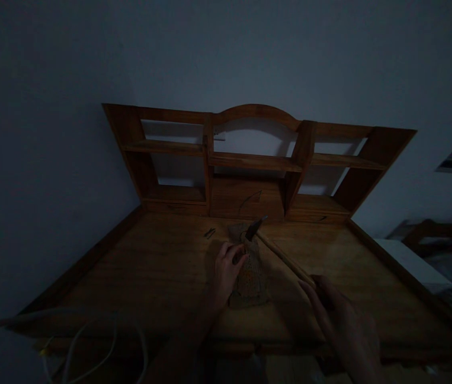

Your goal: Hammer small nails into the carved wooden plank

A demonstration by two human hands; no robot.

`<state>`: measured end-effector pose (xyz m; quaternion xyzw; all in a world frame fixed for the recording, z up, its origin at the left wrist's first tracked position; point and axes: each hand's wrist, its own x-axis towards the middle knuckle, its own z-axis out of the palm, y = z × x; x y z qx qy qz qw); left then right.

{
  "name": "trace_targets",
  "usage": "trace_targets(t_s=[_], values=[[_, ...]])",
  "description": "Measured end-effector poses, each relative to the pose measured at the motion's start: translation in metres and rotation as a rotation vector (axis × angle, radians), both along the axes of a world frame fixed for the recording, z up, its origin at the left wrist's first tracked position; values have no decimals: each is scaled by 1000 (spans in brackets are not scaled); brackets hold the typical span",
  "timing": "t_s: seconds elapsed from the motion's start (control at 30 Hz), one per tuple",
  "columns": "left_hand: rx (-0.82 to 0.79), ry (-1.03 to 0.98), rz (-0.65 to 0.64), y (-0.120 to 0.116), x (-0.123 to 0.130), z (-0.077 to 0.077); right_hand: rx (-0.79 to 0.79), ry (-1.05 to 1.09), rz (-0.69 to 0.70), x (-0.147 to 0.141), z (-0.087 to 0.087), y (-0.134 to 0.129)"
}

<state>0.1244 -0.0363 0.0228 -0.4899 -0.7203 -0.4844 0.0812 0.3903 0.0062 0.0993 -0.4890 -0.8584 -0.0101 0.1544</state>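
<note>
My right hand is wrapped around the wooden handle of a hammer, near its end. The dark hammer head is over the far part of a rough, brownish-grey slab on the desk. On the slab's left side, my left hand has its thumb and forefinger pinched together close to the hammer head. What sits between those fingertips is too small and dark to make out. A few thin dark pieces, perhaps nails, lie left of the slab.
A wooden desk with raised side edges fills the lower view. Its shelf unit rises at the back against the wall. Pale cables loop at the lower left. A white surface stands to the right.
</note>
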Motion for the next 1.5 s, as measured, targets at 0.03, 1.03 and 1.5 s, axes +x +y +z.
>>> trace_targets(t_s=[0.03,1.03,1.5], values=[[4,40,4,0,1,0,-17,1,5,0,0,0],[-38,100,71,0,-5,-7,11,-52,70,-11,-2,2],[-25,55,37,2,-7,-10,20,-78,-2,-5,-2,-2]])
